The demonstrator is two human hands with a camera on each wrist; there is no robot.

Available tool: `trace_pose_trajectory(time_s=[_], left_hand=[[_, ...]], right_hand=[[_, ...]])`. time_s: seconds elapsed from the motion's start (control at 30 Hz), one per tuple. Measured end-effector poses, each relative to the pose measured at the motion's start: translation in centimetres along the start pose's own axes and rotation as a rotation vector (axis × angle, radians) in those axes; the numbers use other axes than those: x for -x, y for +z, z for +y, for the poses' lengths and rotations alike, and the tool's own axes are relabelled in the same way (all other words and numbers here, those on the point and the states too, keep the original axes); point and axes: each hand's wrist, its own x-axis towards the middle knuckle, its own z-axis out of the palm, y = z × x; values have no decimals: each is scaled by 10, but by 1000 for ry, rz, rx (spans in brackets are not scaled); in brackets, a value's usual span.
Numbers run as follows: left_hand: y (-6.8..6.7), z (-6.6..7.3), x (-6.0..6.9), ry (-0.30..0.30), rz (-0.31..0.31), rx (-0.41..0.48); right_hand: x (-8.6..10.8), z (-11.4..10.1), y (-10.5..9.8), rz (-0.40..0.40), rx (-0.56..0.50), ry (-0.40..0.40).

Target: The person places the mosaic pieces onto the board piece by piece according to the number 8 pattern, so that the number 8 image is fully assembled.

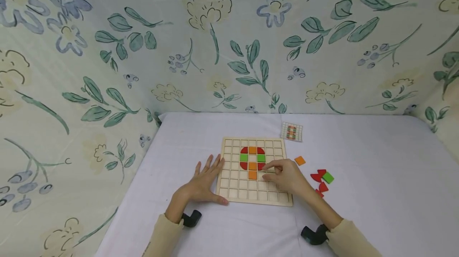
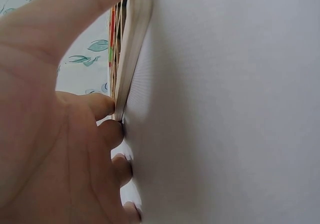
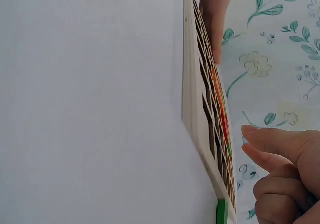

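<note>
A wooden grid board (image 1: pixel 236 195) lies on the table, its squares holding several red quarter-round tiles (image 1: pixel 244 165), two green square tiles (image 1: pixel 261 158) and three orange square tiles (image 1: pixel 252 175). My left hand (image 1: pixel 204 185) is spread at the board's left side, fingertips against its edge and thumb by the near-left corner. Above the board, my right hand (image 1: pixel 288 177) has its index finger and thumb a little apart beside the lowest orange tile and a red one. Nothing shows between those two fingers in the right wrist view; the other fingers are curled.
Right of the board lie a loose orange tile (image 1: pixel 299 160), a green tile (image 1: pixel 328 177) and several red tiles (image 1: pixel 323 187). A small pattern card (image 1: pixel 291 131) sits beyond the board's far-right corner. White cloth (image 1: pixel 376 177) covers the table; a floral curtain (image 1: pixel 222 50) hangs behind.
</note>
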Motion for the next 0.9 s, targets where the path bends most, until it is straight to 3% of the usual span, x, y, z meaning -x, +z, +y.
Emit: trace_pose_trajectory(time_s=[0.3, 0.57, 0.9], left_hand=[[1, -1, -1, -4, 0, 0], [2, -3, 1, 12, 6, 7], [1, -3, 0, 13, 3, 11]], right_hand=[[19, 32, -49, 124, 61, 70], [27, 53, -67, 96, 108, 125], [44, 75, -94, 143, 155, 163]])
